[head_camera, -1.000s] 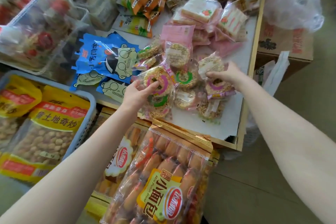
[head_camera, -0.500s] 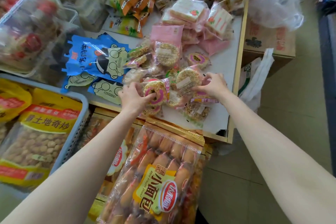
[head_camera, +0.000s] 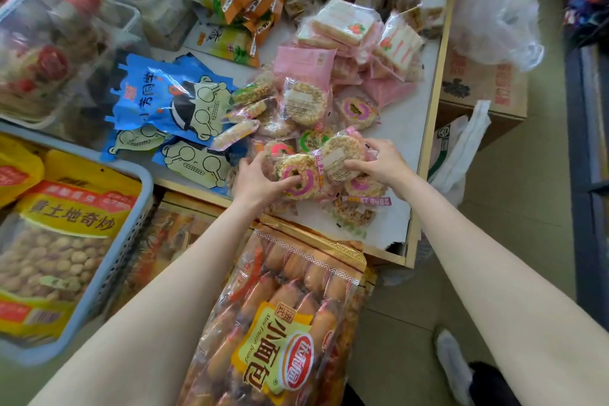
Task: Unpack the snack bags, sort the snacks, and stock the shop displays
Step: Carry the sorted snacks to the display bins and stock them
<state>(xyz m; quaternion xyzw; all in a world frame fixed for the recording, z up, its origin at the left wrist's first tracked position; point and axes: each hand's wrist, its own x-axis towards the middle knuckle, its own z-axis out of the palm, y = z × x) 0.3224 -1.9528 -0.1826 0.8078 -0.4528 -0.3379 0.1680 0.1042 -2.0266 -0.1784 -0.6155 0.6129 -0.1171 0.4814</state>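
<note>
Several round rice-cake snacks in clear wrappers lie heaped on the white display table (head_camera: 405, 128). My left hand (head_camera: 255, 181) grips one with a pink ring label (head_camera: 298, 173), thumb on its face. My right hand (head_camera: 382, 163) holds another rice cake (head_camera: 339, 155) turned label-back up, right beside the first, the two wrappers touching. More rice cakes (head_camera: 357, 109) lie behind and below the hands. Pink wafer packs (head_camera: 342, 23) are stacked farther back.
Blue cartoon snack bags (head_camera: 171, 102) lie left of the pile. A grey basket (head_camera: 125, 241) holds yellow peanut bags. A big bag of mini bread (head_camera: 280, 323) leans below the table. Clear bins (head_camera: 59, 26) stand at left, a cardboard box (head_camera: 484, 82) and plastic bags at right.
My right hand came left and down with a rice cake, bringing it against the one in my left hand. The camera shifted slightly right.
</note>
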